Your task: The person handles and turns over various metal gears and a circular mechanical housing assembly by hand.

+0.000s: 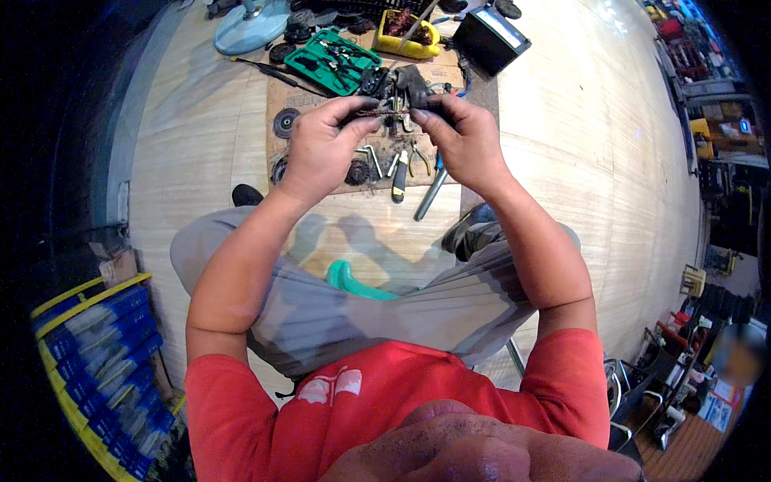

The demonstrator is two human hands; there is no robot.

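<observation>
Closest up is the person's red shirt (401, 394), with grey trousers (434, 321) past it and a bit of a green seat (344, 277) between the legs. Both hands reach out over a cardboard sheet (480, 108) on the floor (610, 161). Fingers of the left hand (317, 149) pinch one end of a thin dark wire (389, 112), and the right hand (470, 145) pinches the other end. It sits up in the gap between them, and a dark lump (412, 83) is just behind the right fingers. The hands hide part of the cardboard. Nearer the knees lie a black and yellow knife (399, 181), small pliers (420, 160) and a metal tube (431, 194). A black wheel (285, 122) is left of the left hand. At the far side, a green tool case (324, 66), a yellow tub (392, 48) and a black box (490, 42) crowd together.
</observation>
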